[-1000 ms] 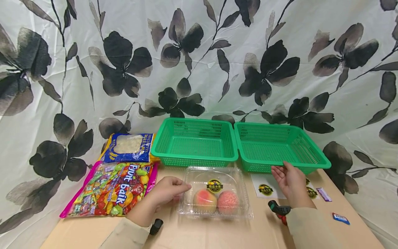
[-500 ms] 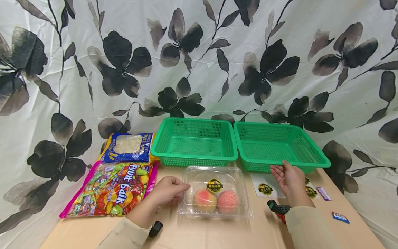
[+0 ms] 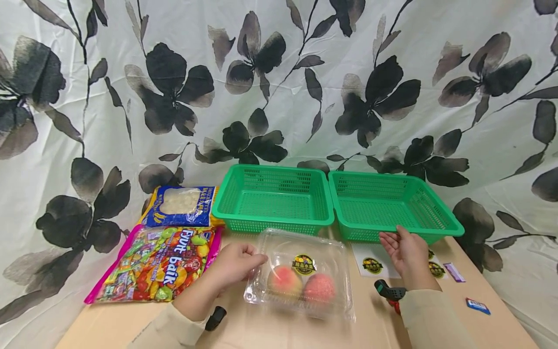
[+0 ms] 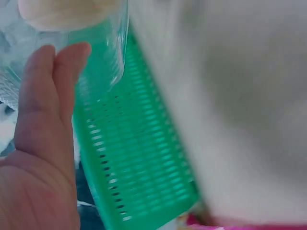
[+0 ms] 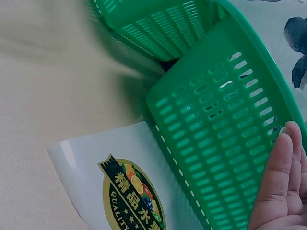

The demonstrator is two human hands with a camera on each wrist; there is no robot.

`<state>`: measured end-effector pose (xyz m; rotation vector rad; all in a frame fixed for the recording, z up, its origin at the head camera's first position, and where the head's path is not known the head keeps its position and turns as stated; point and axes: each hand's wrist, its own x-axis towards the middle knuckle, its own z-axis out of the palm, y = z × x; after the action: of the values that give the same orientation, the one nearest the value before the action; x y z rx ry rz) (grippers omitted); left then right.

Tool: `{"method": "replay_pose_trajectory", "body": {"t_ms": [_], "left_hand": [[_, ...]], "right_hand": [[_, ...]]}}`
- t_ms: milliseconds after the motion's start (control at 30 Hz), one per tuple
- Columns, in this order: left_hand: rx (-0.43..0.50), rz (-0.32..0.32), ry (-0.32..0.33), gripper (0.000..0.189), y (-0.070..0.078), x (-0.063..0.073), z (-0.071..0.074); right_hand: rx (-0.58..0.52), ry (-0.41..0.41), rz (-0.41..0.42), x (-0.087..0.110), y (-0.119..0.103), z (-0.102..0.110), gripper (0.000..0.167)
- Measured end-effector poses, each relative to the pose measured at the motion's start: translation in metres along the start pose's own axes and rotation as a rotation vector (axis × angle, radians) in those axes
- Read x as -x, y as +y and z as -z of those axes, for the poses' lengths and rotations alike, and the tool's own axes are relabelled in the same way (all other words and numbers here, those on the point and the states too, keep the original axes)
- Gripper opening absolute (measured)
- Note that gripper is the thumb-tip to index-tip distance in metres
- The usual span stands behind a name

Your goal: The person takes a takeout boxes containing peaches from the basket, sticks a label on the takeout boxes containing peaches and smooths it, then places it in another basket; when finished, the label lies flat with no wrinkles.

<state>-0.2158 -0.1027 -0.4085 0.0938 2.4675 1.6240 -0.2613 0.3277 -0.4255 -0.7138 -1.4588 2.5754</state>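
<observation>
A clear plastic clamshell fruit box (image 3: 301, 300) with a gold-and-black label holds two peaches (image 3: 284, 282). My left hand (image 3: 237, 264) grips the box at its left side, and the box sits askew with its left side raised. In the left wrist view, fingers (image 4: 41, 91) show against the clear box (image 4: 112, 72), a peach above them. My right hand (image 3: 407, 252) is at the front wall of the right green basket (image 3: 379, 230), palm up, fingers loosely extended. In the right wrist view its fingertips (image 5: 285, 143) lie against the basket's perforated side or very near it.
A second green basket (image 3: 272, 225) stands beside the first. At left lie a pink candy bag (image 3: 161, 266) and a blue-yellow bag (image 3: 180, 206). A sticker sheet (image 3: 364, 252), a purple wrapper (image 3: 455, 272) and a blue packet (image 3: 478, 305) lie at right.
The fruit box has turned and tilted, its left side rising in my left hand and its front edge coming nearer. My right hand has stayed by the basket.
</observation>
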Motion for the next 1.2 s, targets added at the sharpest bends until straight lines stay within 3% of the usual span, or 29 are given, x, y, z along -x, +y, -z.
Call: {"method": "replay_pose_trajectory", "body": {"t_ms": [300,467,600,867,1100,1200], "left_hand": [[0.06,0.0,-0.052,0.027,0.049,-0.013,0.014],[0.041,-0.02,-0.045,0.029,0.083,-0.036,0.018],[0.016,-0.047,-0.046,0.042,0.106,-0.059,0.015],[-0.037,-0.061,0.052,0.049,0.145,-0.104,-0.017],[-0.257,-0.065,0.143,0.049,0.162,-0.138,-0.048],[-0.297,-0.068,0.172,0.047,0.166,-0.147,-0.059]], "right_hand": [[-0.002,-0.002,0.009,-0.001,-0.001,0.005,0.03],[-0.008,0.014,0.0,-0.003,0.0,0.006,0.032],[-0.002,0.028,0.001,-0.005,0.002,0.007,0.033],[-0.031,0.013,0.0,-0.005,0.003,0.005,0.032],[-0.037,-0.02,0.009,-0.003,0.002,0.003,0.031],[-0.022,-0.011,0.008,-0.003,0.003,0.003,0.031]]}}
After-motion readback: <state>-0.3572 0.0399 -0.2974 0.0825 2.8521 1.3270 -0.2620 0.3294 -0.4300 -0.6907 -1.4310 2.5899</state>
